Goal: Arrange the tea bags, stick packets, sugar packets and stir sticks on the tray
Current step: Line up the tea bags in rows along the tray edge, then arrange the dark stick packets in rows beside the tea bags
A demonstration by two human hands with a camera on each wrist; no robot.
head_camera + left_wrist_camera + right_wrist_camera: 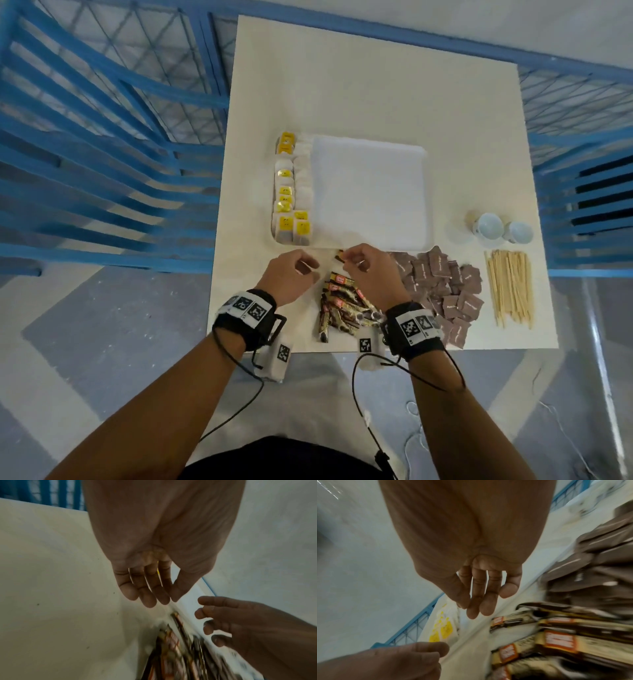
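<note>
A white tray [370, 192] lies mid-table, with yellow-tagged tea bags [287, 205] lined along its left side. In front of it is a heap of brown-and-cream stick packets [342, 305] [556, 639]. Brown sugar packets [442, 284] are piled to the right, and wooden stir sticks [510, 287] lie further right. My left hand [305, 269] [150, 596] hovers left of the heap, fingers loosely curled and empty. My right hand [352, 262] [479, 601] hangs over the heap's far end by the tray rim, fingers relaxed, nothing visibly held. One stick packet [339, 255] lies just at its fingertips.
Two pale cups [489, 226] [519, 231] stand at the table's right, beyond the stir sticks. Blue railings [102, 171] surround the table on the left, back and right. The table's front edge [308, 350] runs just under my wrists.
</note>
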